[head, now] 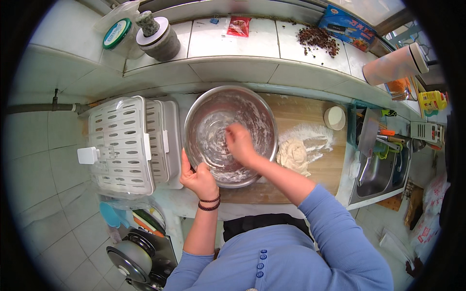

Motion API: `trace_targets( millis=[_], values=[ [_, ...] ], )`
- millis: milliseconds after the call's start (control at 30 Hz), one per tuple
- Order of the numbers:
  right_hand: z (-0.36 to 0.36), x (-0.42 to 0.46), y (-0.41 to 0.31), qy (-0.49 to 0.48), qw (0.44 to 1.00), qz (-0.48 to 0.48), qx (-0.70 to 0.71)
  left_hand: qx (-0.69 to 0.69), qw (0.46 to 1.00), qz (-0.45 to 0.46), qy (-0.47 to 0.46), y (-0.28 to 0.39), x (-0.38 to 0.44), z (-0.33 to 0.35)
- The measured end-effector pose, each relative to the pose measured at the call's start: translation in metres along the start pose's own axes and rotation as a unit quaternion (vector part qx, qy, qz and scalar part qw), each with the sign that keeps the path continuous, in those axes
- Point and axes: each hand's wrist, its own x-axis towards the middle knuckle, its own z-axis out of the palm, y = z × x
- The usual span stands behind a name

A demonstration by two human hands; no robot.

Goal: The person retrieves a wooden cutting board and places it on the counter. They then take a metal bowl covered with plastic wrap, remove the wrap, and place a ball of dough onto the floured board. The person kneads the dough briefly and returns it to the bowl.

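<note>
A large stainless steel bowl (230, 91) stands partly on a wooden board (251, 196), its inside smeared with flour and dough residue. My left hand (199, 182) grips the bowl's near left rim, thumb over the edge and fingers along the outer wall. Inside the bowl, my right hand (240, 143) has its fingers curled down close to the bottom. Blur hides whether anything is between those fingers. Right of the bowl, a lump of soft dough (294, 157) rests on the board, with loose white flour (316, 136) scattered beside it. A small white cup (335, 118) stands at the board's far right.
Left are white slotted plastic containers (123, 145). A dish rack holding a cleaver (369, 127) and the sink (378, 178) are at right. The tiled ledge bears a stone mortar (160, 45), a red packet (239, 27), dried spices (317, 39) and a pink bottle (395, 64).
</note>
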Motion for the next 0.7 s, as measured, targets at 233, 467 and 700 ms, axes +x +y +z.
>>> trace_targets(
  millis=[233,467,700],
  values=[
    [-0.018,0.005,0.009,-0.112,0.987,-0.11,-0.038,0.013,1.0,-0.008,-0.004,0.001,-0.003,-0.002],
    [-0.032,0.036,0.013,-0.047,0.996,0.071,0.009,0.026,1.0,0.005,-0.001,-0.011,-0.003,-0.004],
    [-0.127,0.01,-0.023,0.148,0.989,0.025,0.005,0.003,1.0,-0.013,-0.002,-0.009,0.0,-0.003]
  ],
)
